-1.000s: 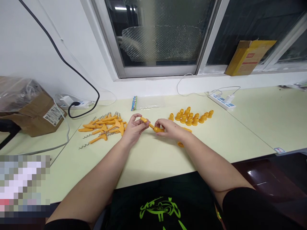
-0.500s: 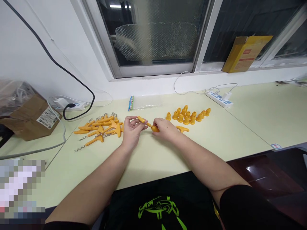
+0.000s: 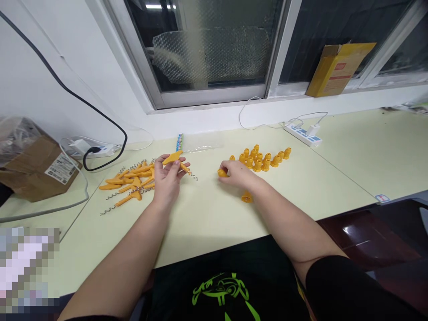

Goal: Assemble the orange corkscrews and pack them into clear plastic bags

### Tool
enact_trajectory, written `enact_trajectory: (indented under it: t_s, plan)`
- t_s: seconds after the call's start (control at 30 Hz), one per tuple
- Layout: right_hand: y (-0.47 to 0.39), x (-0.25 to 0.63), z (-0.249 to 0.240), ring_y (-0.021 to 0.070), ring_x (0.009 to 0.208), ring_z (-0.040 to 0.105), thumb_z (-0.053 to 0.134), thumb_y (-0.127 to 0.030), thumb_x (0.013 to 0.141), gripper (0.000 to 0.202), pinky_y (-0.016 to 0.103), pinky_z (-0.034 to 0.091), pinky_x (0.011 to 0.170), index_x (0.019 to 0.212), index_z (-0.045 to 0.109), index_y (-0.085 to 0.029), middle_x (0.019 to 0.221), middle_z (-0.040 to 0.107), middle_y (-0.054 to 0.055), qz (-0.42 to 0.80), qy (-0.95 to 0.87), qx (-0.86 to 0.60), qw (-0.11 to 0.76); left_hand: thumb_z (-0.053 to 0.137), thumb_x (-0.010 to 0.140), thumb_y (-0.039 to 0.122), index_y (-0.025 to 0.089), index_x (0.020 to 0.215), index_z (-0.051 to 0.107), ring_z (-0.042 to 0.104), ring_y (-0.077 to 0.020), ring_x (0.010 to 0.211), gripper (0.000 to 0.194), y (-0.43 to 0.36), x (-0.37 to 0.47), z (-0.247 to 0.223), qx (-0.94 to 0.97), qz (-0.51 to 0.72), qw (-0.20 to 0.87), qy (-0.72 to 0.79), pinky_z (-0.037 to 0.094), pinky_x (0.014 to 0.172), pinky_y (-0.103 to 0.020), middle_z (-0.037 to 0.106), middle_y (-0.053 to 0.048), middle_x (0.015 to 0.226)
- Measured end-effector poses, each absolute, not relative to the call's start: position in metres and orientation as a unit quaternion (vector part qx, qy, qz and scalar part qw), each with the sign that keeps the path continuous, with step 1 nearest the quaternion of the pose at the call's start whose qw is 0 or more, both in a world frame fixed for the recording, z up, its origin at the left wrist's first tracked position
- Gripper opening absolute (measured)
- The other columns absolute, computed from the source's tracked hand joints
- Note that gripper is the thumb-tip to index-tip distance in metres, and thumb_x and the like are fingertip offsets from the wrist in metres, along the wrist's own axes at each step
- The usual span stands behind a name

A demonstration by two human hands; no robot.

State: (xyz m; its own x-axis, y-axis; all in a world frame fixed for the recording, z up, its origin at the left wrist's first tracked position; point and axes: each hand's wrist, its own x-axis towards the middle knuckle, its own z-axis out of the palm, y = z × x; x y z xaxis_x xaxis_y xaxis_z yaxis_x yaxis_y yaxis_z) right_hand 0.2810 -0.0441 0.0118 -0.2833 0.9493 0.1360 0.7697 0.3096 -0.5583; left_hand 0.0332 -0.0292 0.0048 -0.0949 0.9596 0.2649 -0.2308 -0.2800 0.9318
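Note:
My left hand [image 3: 168, 178] is closed on a corkscrew [image 3: 174, 157] with a yellow T-shaped handle; its metal spiral points right and down. Just left of that hand lies a pile of similar yellow corkscrews [image 3: 133, 180], their spirals pointing various ways. Between the thumb and fingers of my right hand [image 3: 238, 174] is a yellow bell-shaped cap [image 3: 222, 173], partly hidden by the fingers. Another yellow piece with a flared rim [image 3: 246, 196] shows beside my right wrist, partly covered by it. Behind the right hand stand several yellow bell-shaped caps [image 3: 257, 165] in a cluster.
A clear plastic bag [image 3: 200, 141] with a coloured strip lies near the wall. Power strips with cables rest at the back left and back right [image 3: 304, 135]. An open cardboard box [image 3: 40, 162] is at the left; a yellow box [image 3: 339, 71] leans on the window.
My hands have moved apart, the left going left with the corkscrew, whose spiral now shows bare. The right keeps hold of the cap. A flared yellow piece now shows by my right wrist.

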Motion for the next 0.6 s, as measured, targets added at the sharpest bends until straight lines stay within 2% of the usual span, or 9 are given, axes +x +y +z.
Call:
enact_trajectory:
  t_s: [0.1, 0.2, 0.4, 0.5, 0.6]
  plan:
    - [-0.037, 0.299, 0.014, 0.023, 0.085, 0.063, 0.07, -0.017, 0.077, 0.02, 0.034, 0.046, 0.072, 0.093, 0.06, -0.022, 0.095, 0.07, 0.006, 0.186, -0.744, -0.592, 0.246, 0.079, 0.082, 0.041, 0.03, 0.121, 0.05, 0.072, -0.0158, 0.088, 0.05, -0.022, 0.021, 0.005, 0.515, 0.626, 0.432, 0.396, 0.055, 0.08, -0.027, 0.074, -0.003, 0.105]
    - [-0.03, 0.313, 0.012, 0.0271, 0.087, 0.065, 0.071, -0.014, 0.076, 0.02, 0.038, 0.048, 0.073, 0.089, 0.059, -0.023, 0.093, 0.069, 0.008, 0.173, -0.703, -0.638, 0.263, 0.08, 0.081, 0.041, 0.027, 0.121, 0.057, 0.07, -0.0165, 0.09, 0.048, -0.019, 0.015, 0.002, 0.57, 0.58, 0.388, 0.433, 0.053, 0.08, -0.026, 0.074, -0.005, 0.096]
    - [-0.017, 0.326, -0.008, 0.0306, 0.076, 0.064, 0.077, -0.017, 0.071, 0.024, 0.044, 0.049, 0.066, 0.075, 0.054, -0.023, 0.079, 0.064, 0.01, 0.163, -0.687, -0.649, 0.283, 0.072, 0.086, 0.038, 0.027, 0.114, 0.072, 0.064, -0.0175, 0.083, 0.03, -0.031, 0.013, 0.005, 0.763, 0.363, 0.293, 0.448, 0.048, 0.071, -0.024, 0.072, -0.004, 0.094]
    - [-0.017, 0.324, -0.008, 0.0326, 0.08, 0.064, 0.079, -0.016, 0.067, 0.027, 0.045, 0.05, 0.067, 0.075, 0.054, -0.023, 0.083, 0.064, 0.012, 0.178, -0.683, -0.662, 0.253, 0.075, 0.081, 0.031, 0.031, 0.119, 0.073, 0.062, -0.0183, 0.075, 0.039, -0.04, 0.012, 0.015, 0.793, 0.276, 0.32, 0.44, 0.045, 0.064, -0.024, 0.073, -0.003, 0.089]
    - [-0.023, 0.321, 0.005, 0.0331, 0.088, 0.064, 0.082, -0.018, 0.065, 0.029, 0.045, 0.05, 0.071, 0.081, 0.057, -0.022, 0.093, 0.064, 0.013, 0.177, -0.676, -0.676, 0.234, 0.077, 0.074, 0.026, 0.032, 0.12, 0.073, 0.06, -0.0196, 0.069, 0.047, -0.045, 0.009, 0.022, 0.783, 0.244, 0.346, 0.456, 0.039, 0.057, -0.024, 0.072, -0.002, 0.084]
